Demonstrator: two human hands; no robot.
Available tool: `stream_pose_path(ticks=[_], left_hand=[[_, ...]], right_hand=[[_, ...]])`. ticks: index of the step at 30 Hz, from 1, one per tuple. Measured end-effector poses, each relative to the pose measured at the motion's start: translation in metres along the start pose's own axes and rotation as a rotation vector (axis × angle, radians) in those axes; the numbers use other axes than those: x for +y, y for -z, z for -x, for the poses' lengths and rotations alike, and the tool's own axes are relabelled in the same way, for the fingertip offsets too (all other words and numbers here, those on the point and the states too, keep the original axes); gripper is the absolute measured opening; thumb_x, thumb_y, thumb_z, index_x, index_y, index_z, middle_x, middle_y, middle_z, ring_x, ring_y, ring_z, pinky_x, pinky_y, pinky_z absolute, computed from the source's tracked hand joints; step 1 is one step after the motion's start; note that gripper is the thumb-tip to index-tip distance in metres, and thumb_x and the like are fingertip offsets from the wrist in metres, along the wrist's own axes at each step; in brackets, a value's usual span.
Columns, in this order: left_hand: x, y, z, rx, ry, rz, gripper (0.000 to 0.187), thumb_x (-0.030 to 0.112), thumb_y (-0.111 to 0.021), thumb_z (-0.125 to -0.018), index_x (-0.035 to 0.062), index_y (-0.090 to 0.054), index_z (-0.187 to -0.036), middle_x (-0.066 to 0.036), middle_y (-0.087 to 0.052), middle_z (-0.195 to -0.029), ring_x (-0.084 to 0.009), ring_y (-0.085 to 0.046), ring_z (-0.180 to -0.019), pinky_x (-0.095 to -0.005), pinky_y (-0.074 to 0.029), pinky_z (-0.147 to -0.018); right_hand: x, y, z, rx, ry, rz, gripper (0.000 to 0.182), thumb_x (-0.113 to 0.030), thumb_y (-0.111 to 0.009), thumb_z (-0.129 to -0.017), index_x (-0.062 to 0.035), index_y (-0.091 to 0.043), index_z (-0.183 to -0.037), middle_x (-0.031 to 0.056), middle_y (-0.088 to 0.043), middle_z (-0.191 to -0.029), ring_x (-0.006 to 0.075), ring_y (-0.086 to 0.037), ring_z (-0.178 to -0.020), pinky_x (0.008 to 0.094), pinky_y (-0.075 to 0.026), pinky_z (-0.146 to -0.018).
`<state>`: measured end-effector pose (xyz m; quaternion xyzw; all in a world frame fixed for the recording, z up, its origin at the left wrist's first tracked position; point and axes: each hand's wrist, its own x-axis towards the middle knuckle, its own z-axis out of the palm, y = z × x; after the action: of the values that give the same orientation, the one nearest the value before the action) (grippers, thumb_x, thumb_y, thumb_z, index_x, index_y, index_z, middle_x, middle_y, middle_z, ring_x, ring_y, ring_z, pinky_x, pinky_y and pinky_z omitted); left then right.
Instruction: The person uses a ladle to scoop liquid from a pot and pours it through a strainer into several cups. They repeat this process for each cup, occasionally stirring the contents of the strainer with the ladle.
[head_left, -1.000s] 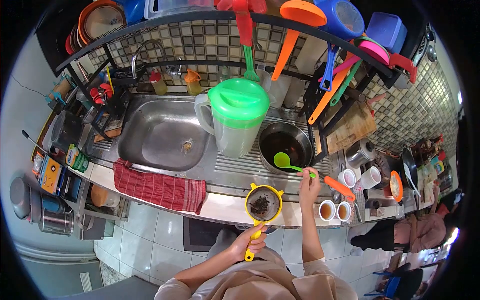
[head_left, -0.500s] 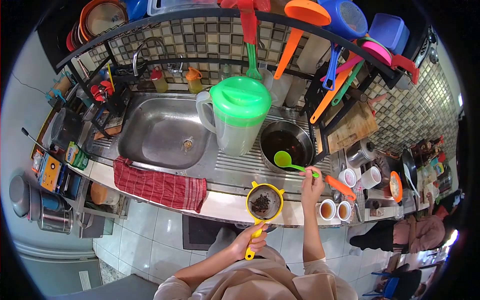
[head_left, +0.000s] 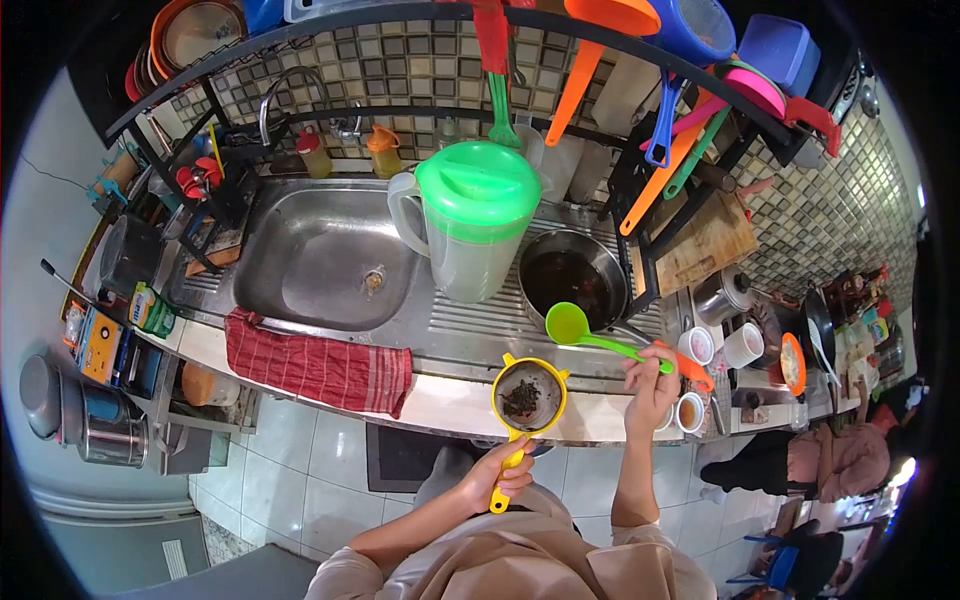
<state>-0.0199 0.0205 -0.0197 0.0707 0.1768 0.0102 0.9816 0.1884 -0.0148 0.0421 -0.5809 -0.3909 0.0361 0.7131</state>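
My left hand [head_left: 503, 472] is closed round the yellow handle of a strainer [head_left: 528, 397], which has dark leaf-like residue in its mesh. My right hand [head_left: 650, 385] grips the end of a green ladle [head_left: 568, 325]. The ladle's bowl is over the near rim of a steel pot [head_left: 540, 262] of dark liquid. Left of the pot stands a pitcher [head_left: 475, 225] with a green lid. Beside my right hand is a white cup of brown liquid [head_left: 690, 411]; a second cup is mostly hidden behind the hand.
A steel sink [head_left: 325, 260] is on the left, with a red checked cloth [head_left: 315, 365] over the counter edge. Utensils hang from a black rack [head_left: 400, 14] overhead. Two more white cups [head_left: 742, 345] stand at the right. Another person [head_left: 835, 462] is at the far right.
My right hand has moved right and slightly down with the ladle, now covering part of one cup. The ladle's bowl shows larger and lower. My left hand still holds the strainer.
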Motion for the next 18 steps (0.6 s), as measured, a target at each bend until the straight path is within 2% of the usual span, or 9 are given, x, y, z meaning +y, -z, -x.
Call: stream_pose_path(ticks=[5, 18], left_hand=[[0.001, -0.002, 0.000, 0.013, -0.004, -0.006, 0.023, 0.037, -0.042, -0.091, 0.0144, -0.042, -0.085, 0.006, -0.026, -0.049, -0.0040, -0.023, -0.040, -0.0180, -0.020, -0.036], [0.001, -0.004, 0.000, 0.015, -0.006, -0.004, 0.023, 0.037, -0.042, -0.091, 0.0146, -0.041, -0.085, 0.006, -0.026, -0.051, -0.0037, -0.023, -0.040, -0.0176, -0.019, -0.036]], right_hand=[[-0.015, 0.011, 0.008, -0.031, -0.051, -0.068, 0.027, -0.026, -0.047, -0.090, 0.0008, -0.048, -0.085, 0.0066, -0.049, -0.075, 0.0098, -0.048, -0.053, 0.0197, -0.036, -0.046], [-0.027, 0.011, 0.018, -0.110, -0.086, -0.149, 0.030, -0.028, -0.047, -0.090, 0.0015, -0.050, -0.083, 0.0070, -0.049, -0.073, 0.0118, -0.051, -0.055, 0.0209, -0.037, -0.045]])
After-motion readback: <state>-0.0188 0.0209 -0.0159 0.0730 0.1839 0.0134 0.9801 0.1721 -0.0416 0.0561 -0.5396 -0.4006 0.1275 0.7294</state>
